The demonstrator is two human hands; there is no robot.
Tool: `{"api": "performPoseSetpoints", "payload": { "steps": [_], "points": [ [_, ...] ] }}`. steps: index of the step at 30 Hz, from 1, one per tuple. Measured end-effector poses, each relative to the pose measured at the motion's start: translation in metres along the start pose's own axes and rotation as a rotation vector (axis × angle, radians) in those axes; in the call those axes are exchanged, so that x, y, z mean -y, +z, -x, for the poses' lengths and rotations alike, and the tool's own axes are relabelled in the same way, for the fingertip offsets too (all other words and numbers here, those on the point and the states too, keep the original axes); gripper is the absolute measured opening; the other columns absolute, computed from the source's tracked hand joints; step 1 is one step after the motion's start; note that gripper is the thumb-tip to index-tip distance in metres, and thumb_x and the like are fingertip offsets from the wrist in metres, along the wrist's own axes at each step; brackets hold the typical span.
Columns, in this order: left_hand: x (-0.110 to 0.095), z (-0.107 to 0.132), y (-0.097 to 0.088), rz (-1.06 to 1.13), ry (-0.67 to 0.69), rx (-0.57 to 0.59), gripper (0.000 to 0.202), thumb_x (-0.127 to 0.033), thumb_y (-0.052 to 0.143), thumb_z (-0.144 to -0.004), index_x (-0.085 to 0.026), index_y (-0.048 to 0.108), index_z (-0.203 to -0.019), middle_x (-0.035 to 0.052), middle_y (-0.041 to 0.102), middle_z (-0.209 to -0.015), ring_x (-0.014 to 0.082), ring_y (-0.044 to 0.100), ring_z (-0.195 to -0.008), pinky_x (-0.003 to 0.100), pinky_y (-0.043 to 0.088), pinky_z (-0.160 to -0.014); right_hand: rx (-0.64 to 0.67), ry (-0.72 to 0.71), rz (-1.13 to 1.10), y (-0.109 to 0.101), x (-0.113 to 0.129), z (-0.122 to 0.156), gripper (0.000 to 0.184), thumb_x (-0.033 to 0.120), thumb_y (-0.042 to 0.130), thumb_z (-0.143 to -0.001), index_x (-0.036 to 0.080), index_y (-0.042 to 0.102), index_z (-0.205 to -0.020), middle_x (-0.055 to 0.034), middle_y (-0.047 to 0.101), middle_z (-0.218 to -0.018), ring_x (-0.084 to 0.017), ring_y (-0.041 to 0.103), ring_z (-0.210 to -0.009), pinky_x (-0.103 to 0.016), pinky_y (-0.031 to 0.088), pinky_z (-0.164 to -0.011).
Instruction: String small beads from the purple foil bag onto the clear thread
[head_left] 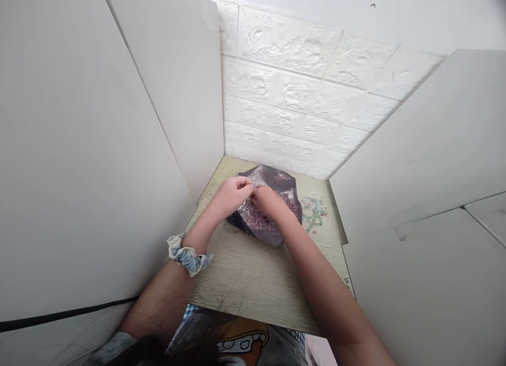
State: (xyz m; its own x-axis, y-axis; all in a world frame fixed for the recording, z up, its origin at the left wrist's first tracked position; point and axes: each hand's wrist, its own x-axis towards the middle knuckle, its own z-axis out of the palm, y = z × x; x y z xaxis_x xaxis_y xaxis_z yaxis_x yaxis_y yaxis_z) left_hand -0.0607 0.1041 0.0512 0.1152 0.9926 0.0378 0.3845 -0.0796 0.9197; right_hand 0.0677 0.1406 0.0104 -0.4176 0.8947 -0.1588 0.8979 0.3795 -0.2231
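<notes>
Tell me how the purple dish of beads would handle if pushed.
The purple dish looks glassy and rigid, so it probably slides whole but could chip. Its loose beads would likely roll and spill if tipped.

Bright, even, soft light, faint shadows, sharp centre, wide-angle bending and slight blur at edges

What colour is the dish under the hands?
The dish is a glittery purple, clearest in the head view.
</notes>
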Motion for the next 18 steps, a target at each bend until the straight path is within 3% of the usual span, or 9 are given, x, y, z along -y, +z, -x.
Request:
{"api": "performPoseSetpoints", "payload": {
  "steps": [9,18],
  "points": [
    [0.001,-0.001,0.0,-0.023,-0.001,-0.013,0.019,-0.028,0.043,-0.068,-0.014,0.054,-0.062,-0.0042,0.043,-0.054,0.007,0.034,-0.049,0.02,0.026,-0.048,-0.146,-0.094,-0.039,0.01,-0.001,-0.002,0.025,0.02,0.031,-0.084,0.014,0.055,-0.087,-0.0069,0.056,-0.085,-0.012,0.047,-0.067,-0.023,0.03,-0.055],
    [0.001,-0.002,0.001,-0.034,-0.009,-0.006,0.022,-0.03,0.046,-0.067,-0.012,0.057,-0.06,-0.0041,0.042,-0.051,0.0065,0.033,-0.048,0.02,0.025,-0.047,-0.239,-0.149,-0.054,0.012,0.002,0.002,0.022,0.01,0.032,-0.081,0.015,0.053,-0.086,-0.0075,0.052,-0.082,-0.015,0.046,-0.07,-0.027,0.034,-0.061]
  ]
}}
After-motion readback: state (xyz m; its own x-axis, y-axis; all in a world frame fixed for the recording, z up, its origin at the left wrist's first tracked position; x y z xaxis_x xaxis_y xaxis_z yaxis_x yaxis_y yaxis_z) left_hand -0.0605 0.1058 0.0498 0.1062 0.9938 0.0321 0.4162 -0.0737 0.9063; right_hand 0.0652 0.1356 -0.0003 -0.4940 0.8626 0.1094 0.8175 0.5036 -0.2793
